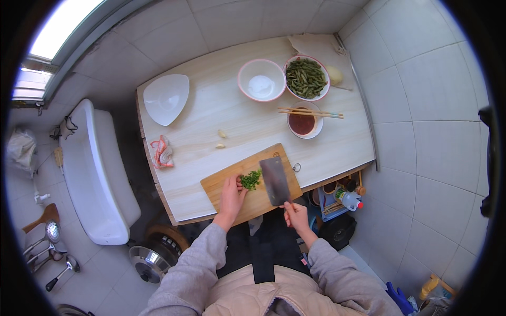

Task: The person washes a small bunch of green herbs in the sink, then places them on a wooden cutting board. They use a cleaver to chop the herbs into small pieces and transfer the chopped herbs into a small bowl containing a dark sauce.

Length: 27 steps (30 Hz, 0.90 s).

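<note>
A bamboo cutting board (225, 183) lies at a slant on the table's front edge. On it is a small heap of chopped green herbs (251, 179). My left hand (232, 193) rests on the board with its fingertips against the heap's left side. In my right hand (294, 215) is the handle of a cleaver (275, 181), its broad dark blade lying over the board's right part, just right of the herbs. Two garlic cloves, one a peeled clove (220, 146) and the other a clove (222, 134) behind it, lie beyond the board.
Behind stand a white triangular bowl (166, 98), a pink-rimmed bowl (261, 81), a bowl of green pods (306, 77) and a sauce bowl (304, 123) with chopsticks (312, 113) across it. A cloth (162, 152) lies left; a metal ring (296, 168) sits beside the board. A sink (99, 170) is left.
</note>
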Available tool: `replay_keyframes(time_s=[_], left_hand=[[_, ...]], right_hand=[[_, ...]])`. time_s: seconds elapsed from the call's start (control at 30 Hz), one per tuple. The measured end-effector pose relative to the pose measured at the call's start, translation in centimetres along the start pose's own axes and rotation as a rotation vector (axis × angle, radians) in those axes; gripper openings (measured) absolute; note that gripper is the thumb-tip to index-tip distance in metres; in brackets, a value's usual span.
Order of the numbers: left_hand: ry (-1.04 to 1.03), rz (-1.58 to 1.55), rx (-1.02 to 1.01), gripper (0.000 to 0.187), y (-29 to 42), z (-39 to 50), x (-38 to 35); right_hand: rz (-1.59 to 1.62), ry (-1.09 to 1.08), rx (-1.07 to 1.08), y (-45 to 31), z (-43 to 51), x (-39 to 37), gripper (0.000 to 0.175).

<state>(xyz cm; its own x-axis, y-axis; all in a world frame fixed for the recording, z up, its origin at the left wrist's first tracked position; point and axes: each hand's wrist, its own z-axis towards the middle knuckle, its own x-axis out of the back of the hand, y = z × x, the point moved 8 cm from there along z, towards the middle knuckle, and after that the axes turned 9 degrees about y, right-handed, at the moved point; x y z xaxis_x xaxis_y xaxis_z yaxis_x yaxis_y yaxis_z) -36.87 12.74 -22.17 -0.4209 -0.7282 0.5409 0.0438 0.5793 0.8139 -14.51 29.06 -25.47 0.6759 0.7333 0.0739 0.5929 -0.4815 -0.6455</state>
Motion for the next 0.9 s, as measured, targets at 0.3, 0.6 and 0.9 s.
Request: replay_keyframes(time_s=[0.3,0.6,0.9], left_hand=[[0.002,-0.262,0.16,0.049,0.4,0.6,-2.5],[-0.086,-0.39,-0.201,0.047,15.4,8.6,-7.4],[-0.026,-0.067,-0.347,0.04,18.4,13.7,-12.2]], right_hand=[[-0.022,-0.131,-0.077,-0.2,-0.6,-2.3,0.032],[0.071,0.099,0.201,-12.0,0.6,4.9,0.03],[-0.427,0.612,0.724,-21.5,0.3,8.3,0.03]])
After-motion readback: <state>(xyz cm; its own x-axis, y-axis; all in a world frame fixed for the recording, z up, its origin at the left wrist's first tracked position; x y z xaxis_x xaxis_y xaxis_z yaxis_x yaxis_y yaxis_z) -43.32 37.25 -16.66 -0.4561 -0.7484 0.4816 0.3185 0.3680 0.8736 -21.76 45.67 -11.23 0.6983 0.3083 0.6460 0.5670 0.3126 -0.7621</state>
